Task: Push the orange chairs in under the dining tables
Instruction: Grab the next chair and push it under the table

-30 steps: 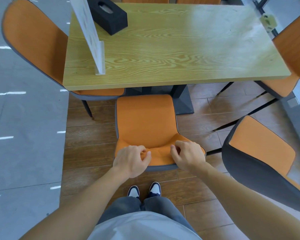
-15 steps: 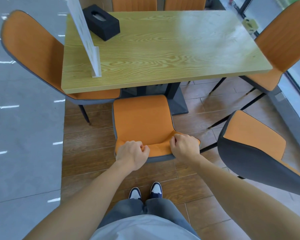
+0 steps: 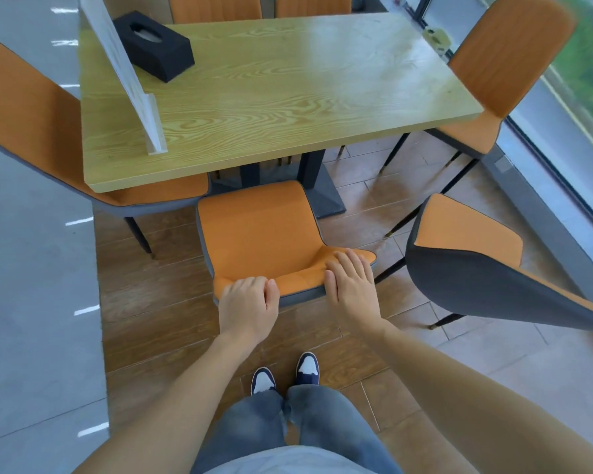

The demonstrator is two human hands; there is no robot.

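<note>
- Your left hand [image 3: 247, 307] rests on the top edge of the backrest of the orange fabric chair with grey piping [image 3: 259, 227], fingers curled together over the rim, near its left corner.
- Your right hand [image 3: 351, 289] lies flatter on the same rim toward its right corner, fingers together and extended onto the orange face, thumb against the grey back edge (I can't tell whether it grips or only presses).
- Beyond both hands the chair's seat points at the light wood-grain dining table [image 3: 271, 94]; only the front edge of the seat reaches the table's near edge, beside the dark pedestal base [image 3: 317, 189].
- Left of your left hand, a second orange chair [image 3: 21, 114] sits with its seat partly under the table's corner.
- Right of your right hand, a third orange chair with a dark grey back [image 3: 466, 254] stands clear of the table, well apart from it.
- Farther beyond your right hand, a fourth orange chair [image 3: 507, 59] stands at the table's right side.
- On the tabletop, beyond your left hand, a black tissue box [image 3: 154, 46] lies beside a white upright divider panel [image 3: 127, 80].
</note>
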